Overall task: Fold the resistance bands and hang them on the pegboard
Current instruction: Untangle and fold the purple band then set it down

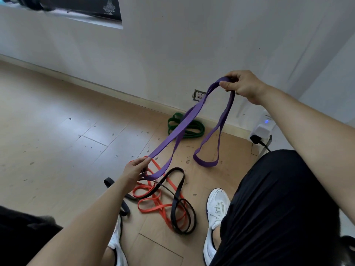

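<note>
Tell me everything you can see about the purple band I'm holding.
The purple band is a wide, flat, matte loop that looks like rubber. The right hand pinches a fold of it high up; the left hand pinches it lower down, above the orange band and black band on the floor. Doubled strands run between the hands, and a free loop hangs from the right hand. Whether it touches the floor is unclear.

Bright, soft and even, daylight-like. Pale sheen on the wooden floor (57,131) toward 9 o'clock. Faint, diffuse shadows beneath the black resistance band (183,177) at 6 o'clock. Strongly bowed near the edges by the wide angle, skirting board (96,86) curving. Smeared and soft at 11 o'clock in the dark recess (76,6).
</note>
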`<action>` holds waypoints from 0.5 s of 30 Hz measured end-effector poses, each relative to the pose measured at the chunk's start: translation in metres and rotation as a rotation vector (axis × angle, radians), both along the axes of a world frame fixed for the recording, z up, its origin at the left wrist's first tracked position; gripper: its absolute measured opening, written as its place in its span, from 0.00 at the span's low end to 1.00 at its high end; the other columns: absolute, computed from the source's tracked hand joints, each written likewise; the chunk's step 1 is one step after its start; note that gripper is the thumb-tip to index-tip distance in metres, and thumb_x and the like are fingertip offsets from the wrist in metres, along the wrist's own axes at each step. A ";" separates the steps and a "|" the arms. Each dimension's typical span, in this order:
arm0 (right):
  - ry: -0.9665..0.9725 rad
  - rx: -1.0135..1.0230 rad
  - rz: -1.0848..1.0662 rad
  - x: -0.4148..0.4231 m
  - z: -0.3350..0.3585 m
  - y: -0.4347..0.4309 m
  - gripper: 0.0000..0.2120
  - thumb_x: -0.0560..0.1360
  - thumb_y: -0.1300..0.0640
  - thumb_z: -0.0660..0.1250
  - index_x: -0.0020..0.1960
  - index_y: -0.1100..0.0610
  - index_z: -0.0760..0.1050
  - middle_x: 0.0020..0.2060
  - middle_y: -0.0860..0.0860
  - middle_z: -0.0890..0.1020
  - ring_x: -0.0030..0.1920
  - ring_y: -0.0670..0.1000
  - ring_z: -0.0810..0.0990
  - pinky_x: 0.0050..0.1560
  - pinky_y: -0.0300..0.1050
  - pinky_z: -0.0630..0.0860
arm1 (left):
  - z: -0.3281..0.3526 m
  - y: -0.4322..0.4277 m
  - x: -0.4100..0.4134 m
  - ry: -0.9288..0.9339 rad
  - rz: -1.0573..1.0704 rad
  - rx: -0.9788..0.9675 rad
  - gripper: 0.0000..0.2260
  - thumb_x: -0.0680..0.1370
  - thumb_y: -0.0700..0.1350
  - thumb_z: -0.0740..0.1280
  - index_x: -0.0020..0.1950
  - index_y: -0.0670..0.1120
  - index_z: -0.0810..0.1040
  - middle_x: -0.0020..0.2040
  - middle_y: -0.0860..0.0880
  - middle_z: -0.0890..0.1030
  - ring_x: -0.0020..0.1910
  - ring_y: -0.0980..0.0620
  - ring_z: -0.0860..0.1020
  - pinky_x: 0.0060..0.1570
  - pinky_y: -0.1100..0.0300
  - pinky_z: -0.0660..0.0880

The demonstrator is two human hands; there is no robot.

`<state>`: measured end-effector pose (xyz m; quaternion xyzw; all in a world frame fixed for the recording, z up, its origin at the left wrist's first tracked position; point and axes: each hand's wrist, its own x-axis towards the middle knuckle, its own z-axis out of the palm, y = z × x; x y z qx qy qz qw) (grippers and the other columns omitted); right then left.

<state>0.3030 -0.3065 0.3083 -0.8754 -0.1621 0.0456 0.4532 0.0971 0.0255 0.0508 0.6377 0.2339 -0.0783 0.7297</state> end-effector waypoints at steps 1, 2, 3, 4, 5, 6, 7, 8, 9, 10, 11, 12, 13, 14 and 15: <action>-0.001 -0.003 0.018 -0.002 0.001 0.000 0.09 0.79 0.58 0.71 0.57 0.60 0.79 0.40 0.49 0.77 0.41 0.46 0.76 0.35 0.26 0.71 | -0.002 0.000 -0.001 -0.012 -0.007 0.058 0.12 0.78 0.49 0.73 0.56 0.42 0.84 0.41 0.45 0.79 0.41 0.46 0.78 0.46 0.52 0.78; -0.001 -0.004 0.040 -0.003 0.001 0.001 0.08 0.79 0.58 0.70 0.57 0.59 0.79 0.40 0.49 0.78 0.42 0.46 0.76 0.35 0.26 0.71 | -0.004 0.000 -0.002 -0.029 -0.028 0.133 0.12 0.77 0.48 0.74 0.57 0.43 0.84 0.43 0.46 0.82 0.41 0.47 0.80 0.45 0.53 0.80; -0.001 -0.005 0.067 -0.005 0.003 0.002 0.08 0.80 0.58 0.70 0.57 0.59 0.79 0.40 0.49 0.78 0.42 0.46 0.76 0.37 0.27 0.72 | -0.006 0.001 -0.002 -0.043 -0.048 0.207 0.13 0.77 0.47 0.74 0.58 0.43 0.83 0.45 0.45 0.85 0.42 0.47 0.83 0.45 0.54 0.81; 0.002 -0.007 0.093 -0.007 0.003 0.004 0.08 0.80 0.58 0.70 0.57 0.60 0.79 0.41 0.49 0.78 0.42 0.45 0.76 0.39 0.29 0.73 | -0.008 0.001 -0.003 -0.047 -0.049 0.262 0.13 0.78 0.47 0.74 0.60 0.43 0.83 0.48 0.44 0.85 0.44 0.47 0.84 0.46 0.55 0.82; 0.004 -0.009 0.120 -0.008 0.004 0.006 0.09 0.79 0.58 0.70 0.58 0.61 0.79 0.41 0.50 0.79 0.42 0.45 0.77 0.43 0.31 0.75 | -0.010 0.001 -0.002 -0.043 -0.032 0.297 0.14 0.78 0.46 0.73 0.61 0.43 0.82 0.51 0.43 0.85 0.47 0.46 0.84 0.46 0.57 0.82; 0.005 -0.011 0.145 -0.010 0.006 0.009 0.10 0.79 0.58 0.70 0.58 0.62 0.79 0.43 0.51 0.80 0.43 0.46 0.78 0.46 0.34 0.76 | -0.011 0.002 -0.001 -0.036 -0.004 0.318 0.13 0.79 0.45 0.72 0.63 0.43 0.82 0.52 0.43 0.85 0.49 0.46 0.84 0.46 0.58 0.82; 0.003 -0.013 0.171 -0.011 0.008 0.013 0.12 0.79 0.59 0.70 0.59 0.63 0.80 0.44 0.52 0.81 0.44 0.46 0.79 0.49 0.37 0.77 | -0.010 0.002 0.001 -0.027 0.024 0.334 0.13 0.80 0.44 0.72 0.64 0.43 0.81 0.54 0.44 0.85 0.50 0.47 0.84 0.46 0.60 0.80; -0.002 -0.013 0.193 -0.012 0.009 0.017 0.12 0.78 0.59 0.71 0.60 0.64 0.80 0.45 0.53 0.82 0.44 0.46 0.79 0.50 0.39 0.77 | -0.008 0.004 0.005 -0.011 0.043 0.363 0.13 0.80 0.44 0.71 0.64 0.44 0.80 0.54 0.45 0.84 0.51 0.48 0.83 0.47 0.61 0.79; -0.011 -0.011 0.213 -0.014 0.011 0.021 0.12 0.78 0.59 0.71 0.60 0.64 0.80 0.45 0.53 0.82 0.44 0.46 0.80 0.51 0.39 0.77 | -0.006 0.005 0.009 0.001 0.056 0.386 0.14 0.80 0.45 0.71 0.65 0.44 0.80 0.55 0.46 0.84 0.53 0.48 0.82 0.51 0.59 0.78; -0.019 -0.010 0.230 -0.016 0.014 0.026 0.12 0.78 0.59 0.71 0.60 0.63 0.80 0.46 0.54 0.83 0.45 0.46 0.80 0.51 0.38 0.77 | -0.002 0.006 0.014 0.014 0.051 0.412 0.15 0.80 0.46 0.72 0.65 0.44 0.80 0.55 0.46 0.83 0.56 0.47 0.81 0.55 0.57 0.78; -0.024 -0.010 0.245 -0.019 0.016 0.031 0.12 0.78 0.59 0.71 0.59 0.63 0.80 0.47 0.56 0.83 0.45 0.46 0.81 0.51 0.39 0.78 | 0.004 0.007 0.019 0.012 0.038 0.427 0.15 0.80 0.46 0.72 0.66 0.44 0.80 0.56 0.47 0.83 0.57 0.47 0.81 0.58 0.54 0.77; -0.024 -0.013 0.257 -0.020 0.017 0.036 0.12 0.78 0.59 0.72 0.60 0.63 0.80 0.49 0.59 0.84 0.46 0.48 0.81 0.52 0.42 0.79 | 0.014 0.007 0.025 -0.002 0.023 0.440 0.15 0.80 0.45 0.71 0.66 0.44 0.80 0.57 0.47 0.82 0.59 0.47 0.80 0.60 0.53 0.77; -0.017 -0.023 0.269 -0.022 0.018 0.040 0.13 0.78 0.58 0.72 0.60 0.62 0.80 0.51 0.62 0.84 0.47 0.50 0.81 0.53 0.48 0.80 | 0.025 0.007 0.031 -0.029 0.012 0.448 0.14 0.80 0.44 0.71 0.66 0.44 0.80 0.57 0.47 0.82 0.59 0.47 0.80 0.60 0.53 0.77; -0.009 -0.039 0.283 -0.023 0.018 0.043 0.13 0.78 0.56 0.72 0.60 0.61 0.80 0.53 0.65 0.83 0.48 0.53 0.81 0.56 0.55 0.80 | 0.037 0.006 0.039 -0.066 0.005 0.456 0.14 0.80 0.44 0.71 0.65 0.44 0.80 0.57 0.47 0.82 0.59 0.47 0.81 0.57 0.55 0.78; -0.002 -0.057 0.298 -0.025 0.018 0.047 0.13 0.77 0.55 0.73 0.60 0.59 0.80 0.54 0.67 0.82 0.49 0.56 0.81 0.58 0.61 0.78 | 0.052 0.005 0.046 -0.112 -0.005 0.468 0.14 0.80 0.44 0.71 0.65 0.44 0.81 0.57 0.48 0.83 0.59 0.47 0.81 0.54 0.58 0.78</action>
